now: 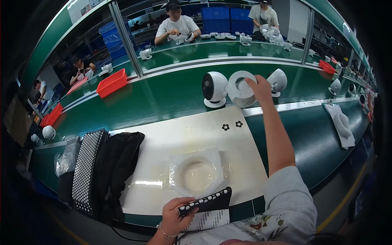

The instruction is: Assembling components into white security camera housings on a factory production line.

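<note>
While the left hand (176, 214) grips a dotted strip (219, 199), the right hand (261, 90) grasps a white device (238, 93) farther forward; they are unjoined, neither resting in the white holder (215, 162) between the hands.

This looks like a factory assembly workshop. A green desk (302, 141) runs along a long, shiny green strip (163, 96), with metal posts (125, 38) rising beside it. White rounded devices (215, 87) of one kind recur along its length, and other workers (179, 26) handle white parts across from it. Red bins (112, 83), stacked blue crates (215, 18) and a yellow floor line (345, 200) fit too. The far left is dim, perhaps holding further workstations.
</note>
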Available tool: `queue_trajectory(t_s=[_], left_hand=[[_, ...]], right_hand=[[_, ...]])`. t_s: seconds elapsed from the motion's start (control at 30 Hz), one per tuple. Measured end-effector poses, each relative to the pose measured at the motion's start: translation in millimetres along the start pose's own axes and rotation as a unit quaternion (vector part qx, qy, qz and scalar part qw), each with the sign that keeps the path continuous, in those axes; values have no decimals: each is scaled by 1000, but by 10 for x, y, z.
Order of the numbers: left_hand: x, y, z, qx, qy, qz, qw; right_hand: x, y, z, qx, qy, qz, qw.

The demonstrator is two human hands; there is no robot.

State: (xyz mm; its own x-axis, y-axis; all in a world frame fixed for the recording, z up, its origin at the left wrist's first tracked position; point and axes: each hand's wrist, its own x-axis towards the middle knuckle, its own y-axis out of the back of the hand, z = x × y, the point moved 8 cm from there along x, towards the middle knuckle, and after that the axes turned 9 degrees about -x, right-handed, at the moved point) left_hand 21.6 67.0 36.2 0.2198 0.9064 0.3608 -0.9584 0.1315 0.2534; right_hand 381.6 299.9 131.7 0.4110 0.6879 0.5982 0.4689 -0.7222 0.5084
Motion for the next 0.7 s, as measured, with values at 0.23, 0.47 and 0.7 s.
queue_trajectory(t_s=[0.23, 0.47, 0.7], left_hand=[[-50, 67, -19, 7, -11, 4, 1000], [-8, -4, 142, 17, -73, -13, 997], [-94, 21, 63, -90, 17, -10, 996]], right_hand=[[-627, 162, -958, 335, -17, -266, 904], [-1847, -223, -1264, 375, -130, -540, 742], [-2200, -175, -1424, 288, -77, -634, 713]])
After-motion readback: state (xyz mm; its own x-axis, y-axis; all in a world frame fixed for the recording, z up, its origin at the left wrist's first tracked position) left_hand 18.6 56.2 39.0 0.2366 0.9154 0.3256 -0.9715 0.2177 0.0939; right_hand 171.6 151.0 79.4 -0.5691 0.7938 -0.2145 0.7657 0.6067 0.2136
